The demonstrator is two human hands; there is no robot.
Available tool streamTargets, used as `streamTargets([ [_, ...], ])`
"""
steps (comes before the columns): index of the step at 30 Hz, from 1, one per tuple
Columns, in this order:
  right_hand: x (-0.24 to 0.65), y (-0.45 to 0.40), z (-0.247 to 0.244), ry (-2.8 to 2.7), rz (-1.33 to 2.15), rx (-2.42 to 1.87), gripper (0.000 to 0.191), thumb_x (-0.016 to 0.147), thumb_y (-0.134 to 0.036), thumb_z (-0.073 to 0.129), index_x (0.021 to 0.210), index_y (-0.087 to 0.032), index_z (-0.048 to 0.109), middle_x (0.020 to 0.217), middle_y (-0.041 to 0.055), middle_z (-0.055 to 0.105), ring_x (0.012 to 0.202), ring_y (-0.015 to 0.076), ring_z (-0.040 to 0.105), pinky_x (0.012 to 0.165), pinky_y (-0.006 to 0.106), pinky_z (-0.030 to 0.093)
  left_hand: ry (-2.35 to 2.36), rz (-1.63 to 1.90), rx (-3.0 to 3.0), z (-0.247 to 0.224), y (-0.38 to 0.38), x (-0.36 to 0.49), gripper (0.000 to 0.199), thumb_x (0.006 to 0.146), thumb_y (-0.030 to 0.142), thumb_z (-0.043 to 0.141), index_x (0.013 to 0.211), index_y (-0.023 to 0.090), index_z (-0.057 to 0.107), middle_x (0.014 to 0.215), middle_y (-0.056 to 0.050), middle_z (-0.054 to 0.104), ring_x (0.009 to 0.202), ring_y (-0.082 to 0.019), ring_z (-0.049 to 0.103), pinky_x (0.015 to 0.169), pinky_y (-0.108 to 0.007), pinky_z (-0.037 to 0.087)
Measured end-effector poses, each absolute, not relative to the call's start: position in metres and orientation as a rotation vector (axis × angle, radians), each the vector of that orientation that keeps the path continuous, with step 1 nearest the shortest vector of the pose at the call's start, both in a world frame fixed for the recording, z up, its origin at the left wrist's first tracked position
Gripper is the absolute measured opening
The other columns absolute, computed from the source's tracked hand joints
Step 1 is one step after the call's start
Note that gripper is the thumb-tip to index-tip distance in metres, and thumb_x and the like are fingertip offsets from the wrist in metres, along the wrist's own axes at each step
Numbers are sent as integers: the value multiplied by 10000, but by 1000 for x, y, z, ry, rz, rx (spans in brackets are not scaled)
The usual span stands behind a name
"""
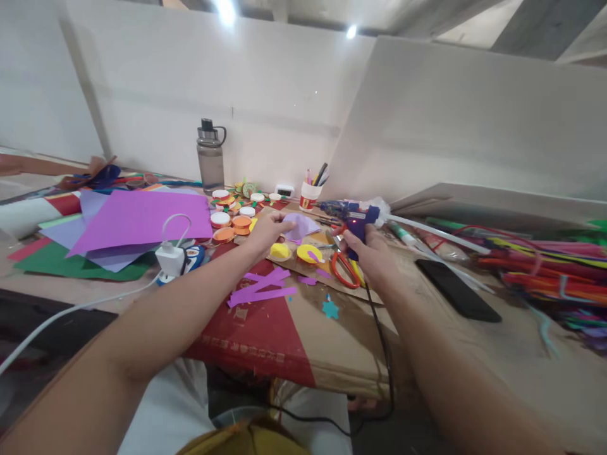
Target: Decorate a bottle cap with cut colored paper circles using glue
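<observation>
My left hand is closed at the edge of a light purple paper piece, which lies over the middle of the cluttered work surface. In my right hand is a blue hot glue gun, its nozzle pointing left and a small red light glowing on its side. A long white glue stick sticks out of its back. Orange-handled scissors lie just under the gun. Yellow round lids, purple paper strips and a blue paper snowflake are close by.
A water bottle and a paper cup of pens stand along the back. Coloured paper sheets and a white charger are at left. A black phone and pipe cleaners lie at right. The gun's black cable hangs off the front.
</observation>
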State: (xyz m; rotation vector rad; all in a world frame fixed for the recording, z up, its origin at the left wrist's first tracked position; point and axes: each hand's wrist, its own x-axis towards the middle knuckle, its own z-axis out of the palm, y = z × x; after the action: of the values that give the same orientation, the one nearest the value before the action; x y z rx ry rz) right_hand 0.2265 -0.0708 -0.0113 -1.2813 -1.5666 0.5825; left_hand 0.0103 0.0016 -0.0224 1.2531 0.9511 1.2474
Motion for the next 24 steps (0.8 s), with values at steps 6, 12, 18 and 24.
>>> streamTargets([
  [6,230,-81,-11,-1502,667,-1375,286,805,-508,609,955,-265,602,823,41,670,754,237,617,694,381,473,982,1217,1319,-25,-1,11,179,651,227,733,804,143,693,777,-14,650,598,-73,520,450,-166,338],
  [12,226,-82,-11,-1523,657,-1334,325,781,-470,640,986,-221,605,877,43,685,780,215,616,754,374,486,977,1204,1327,-24,-3,14,189,674,225,718,842,144,693,809,-23,666,573,-69,505,413,-168,301],
  [18,225,-82,-14,-1534,615,-1327,353,796,-429,637,1070,-209,611,997,49,690,881,213,618,856,383,474,987,1191,1349,-25,-4,14,142,681,227,713,799,152,689,769,-22,663,550,-69,499,417,-176,315],
  [24,223,-83,-11,-1550,624,-1327,329,792,-401,633,1063,-216,611,958,44,690,828,209,610,815,376,481,953,1191,1375,-24,-5,14,166,678,247,729,809,150,695,797,-35,665,582,-74,511,427,-173,319],
])
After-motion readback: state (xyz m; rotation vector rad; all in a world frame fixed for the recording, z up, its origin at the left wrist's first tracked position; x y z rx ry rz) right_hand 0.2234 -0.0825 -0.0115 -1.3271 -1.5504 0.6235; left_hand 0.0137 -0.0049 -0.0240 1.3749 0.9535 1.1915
